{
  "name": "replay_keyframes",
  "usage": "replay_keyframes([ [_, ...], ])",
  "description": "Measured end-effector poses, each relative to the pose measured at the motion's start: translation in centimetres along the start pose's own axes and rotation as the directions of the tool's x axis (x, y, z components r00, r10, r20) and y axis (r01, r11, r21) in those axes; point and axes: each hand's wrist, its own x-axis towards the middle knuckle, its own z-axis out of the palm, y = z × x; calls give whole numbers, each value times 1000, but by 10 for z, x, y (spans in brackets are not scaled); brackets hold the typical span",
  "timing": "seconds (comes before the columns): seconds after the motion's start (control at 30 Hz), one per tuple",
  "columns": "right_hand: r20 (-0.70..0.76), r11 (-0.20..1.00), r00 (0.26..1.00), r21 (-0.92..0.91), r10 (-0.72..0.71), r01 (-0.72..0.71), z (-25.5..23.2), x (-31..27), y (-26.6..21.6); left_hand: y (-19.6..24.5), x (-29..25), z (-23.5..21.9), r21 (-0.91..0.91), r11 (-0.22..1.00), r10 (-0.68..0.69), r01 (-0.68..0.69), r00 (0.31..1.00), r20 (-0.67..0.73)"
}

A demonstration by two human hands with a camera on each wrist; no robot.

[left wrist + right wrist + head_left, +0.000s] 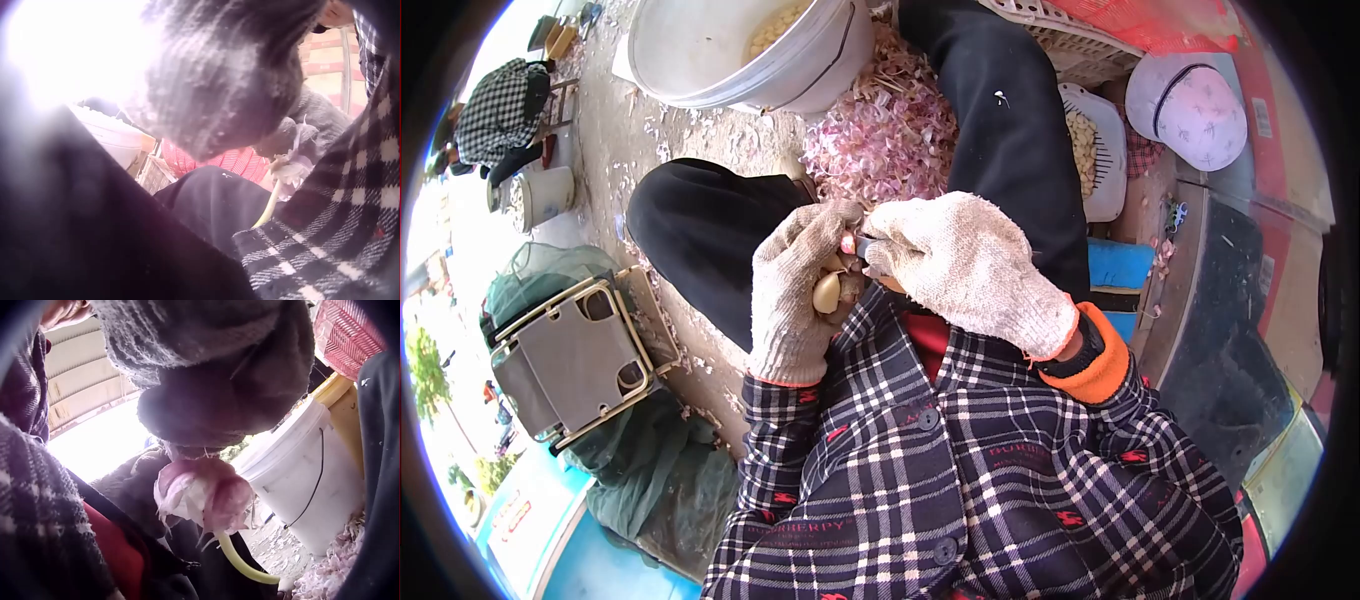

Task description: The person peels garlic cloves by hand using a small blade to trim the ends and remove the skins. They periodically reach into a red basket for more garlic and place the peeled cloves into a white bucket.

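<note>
Both hands wear knitted white work gloves and meet in front of the chest. My left hand (795,285) holds garlic, its fingers curled round it; a pale garlic clove (827,293) shows at the palm. A pink-skinned garlic piece (206,494) with a long pale-green sprout (247,562) hangs below the hands in the right wrist view. At the left fingertips is a small pinkish clove end (848,243). My right hand (960,265) pinches a small dark blade (866,244) against it, the rest hidden in the glove. The left wrist view also shows the sprouted garlic (290,172).
A heap of pink garlic skins (885,140) lies between the legs. Beyond it stands a white bucket (820,70) with peeled cloves inside. A white basket (1105,150) of cloves is at the right, beside a blue box (1120,265). A folding chair (575,355) stands left.
</note>
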Motion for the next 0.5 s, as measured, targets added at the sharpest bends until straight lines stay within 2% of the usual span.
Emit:
replay_keyframes([
  [0.03, 28, 998, 998, -23, 55, -54, 0, 0, -1, 1, -1, 2, 82, 996, 26, -22, 998, -55],
  [0.1, -5, 998, 999, -39, 46, -47, 4, 0, 1, 3, -6, 9, 116, 993, 25, -18, 997, -66],
  [0.17, -35, 998, 999, -58, 37, -39, 7, -2, 3, 2, -8, 13, 283, 959, 51, -20, 994, -100],
  [0.23, -13, 1000, 1000, 2, 5, -5, 8, -1, 5, 0, -8, 8, 303, 951, 82, -60, 995, -58],
  [0.3, -18, 998, 999, 49, 32, -31, 3, -1, 4, 4, -8, 3, 110, 994, 24, -21, 999, -25],
  [0.33, -21, 994, 998, 98, 60, -58, 1, 0, 4, 6, -8, 2, 97, 995, 26, -23, 999, -25],
  [0.37, -22, 993, 998, 101, 62, -59, 1, -1, 6, 6, -9, 0, 100, 995, 23, -21, 999, -25],
  [0.43, -2, 993, 996, 75, 94, -94, -1, -1, 11, 7, -10, -5, -19, 1000, 2, -1, 1000, 26],
  [0.5, 4, 990, 994, 98, 105, -105, -6, -1, 12, 7, -8, -9, -34, 999, -13, 14, 999, 44],
])
